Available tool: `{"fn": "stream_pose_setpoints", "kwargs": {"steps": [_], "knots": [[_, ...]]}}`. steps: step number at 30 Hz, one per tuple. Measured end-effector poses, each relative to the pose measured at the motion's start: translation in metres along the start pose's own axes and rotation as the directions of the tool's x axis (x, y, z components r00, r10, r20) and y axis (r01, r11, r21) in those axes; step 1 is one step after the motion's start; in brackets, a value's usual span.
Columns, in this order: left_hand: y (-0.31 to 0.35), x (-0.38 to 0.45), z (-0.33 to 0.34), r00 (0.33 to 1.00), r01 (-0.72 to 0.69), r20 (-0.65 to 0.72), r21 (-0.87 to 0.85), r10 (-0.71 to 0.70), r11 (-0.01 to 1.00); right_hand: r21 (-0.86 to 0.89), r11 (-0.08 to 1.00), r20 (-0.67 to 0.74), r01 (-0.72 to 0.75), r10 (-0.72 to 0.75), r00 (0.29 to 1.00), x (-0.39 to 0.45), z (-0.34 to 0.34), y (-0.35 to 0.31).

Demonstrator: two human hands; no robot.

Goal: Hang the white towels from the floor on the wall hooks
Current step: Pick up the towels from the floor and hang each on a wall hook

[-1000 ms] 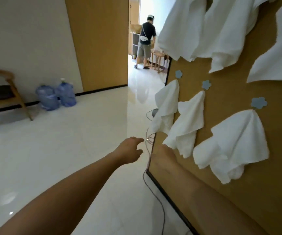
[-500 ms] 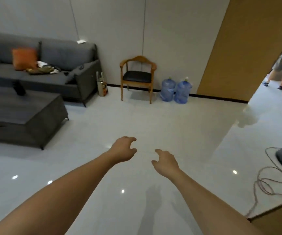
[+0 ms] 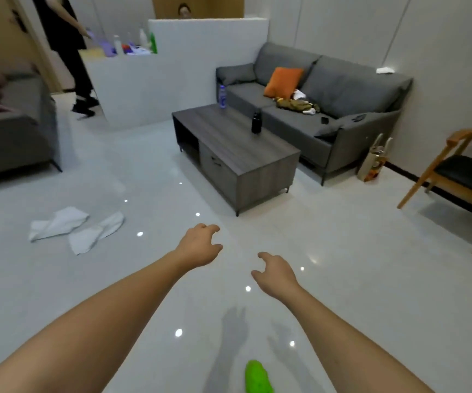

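Two crumpled white towels lie on the glossy white floor at the left: one towel (image 3: pixel 59 222) further left, the other towel (image 3: pixel 95 234) beside it, overlapping slightly. My left hand (image 3: pixel 199 246) and my right hand (image 3: pixel 277 275) are stretched out in front of me over bare floor, fingers loosely curled, holding nothing. Both hands are well to the right of the towels. The wall with the hooks is out of view.
A grey coffee table (image 3: pixel 237 154) with two bottles stands ahead, a grey sofa (image 3: pixel 322 100) behind it, a wooden chair (image 3: pixel 456 177) at right. Another sofa (image 3: pixel 13 126) sits at left. A person in black (image 3: pixel 70 49) stands by a white partition (image 3: pixel 172 69). A green shoe (image 3: pixel 257 377) shows below.
My view has swung left, away from the towel board and past the chair and water bottles, to the sofa, coffee table and towels on the floor. Both hands stay empty.
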State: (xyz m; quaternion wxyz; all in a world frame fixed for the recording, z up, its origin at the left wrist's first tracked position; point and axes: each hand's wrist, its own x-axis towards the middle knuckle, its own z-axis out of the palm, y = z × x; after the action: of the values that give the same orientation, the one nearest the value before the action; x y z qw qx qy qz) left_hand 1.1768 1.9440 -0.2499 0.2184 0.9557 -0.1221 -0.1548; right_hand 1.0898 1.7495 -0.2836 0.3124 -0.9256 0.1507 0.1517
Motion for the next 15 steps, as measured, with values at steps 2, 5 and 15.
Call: {"fn": "stream_pose_setpoints", "kwargs": {"steps": [2,5,15], "knots": [[-0.014,0.021,-0.012,0.995,0.095,-0.028,-0.046,-0.096,0.994,-0.017,0.998,0.044,0.052,-0.051,0.998,0.042,-0.007,-0.015],[-0.033,0.043,-0.024,0.978,0.208,-0.017,-0.06,-0.209,0.976,-0.054,0.993,0.123,0.109,-0.101,0.987,0.096,-0.015,-0.033],[-0.137,0.072,-0.058,0.857,0.492,-0.062,-0.192,-0.511,0.849,-0.105,0.942,0.415,0.32,-0.251,0.874,0.215,0.039,-0.134]]}}
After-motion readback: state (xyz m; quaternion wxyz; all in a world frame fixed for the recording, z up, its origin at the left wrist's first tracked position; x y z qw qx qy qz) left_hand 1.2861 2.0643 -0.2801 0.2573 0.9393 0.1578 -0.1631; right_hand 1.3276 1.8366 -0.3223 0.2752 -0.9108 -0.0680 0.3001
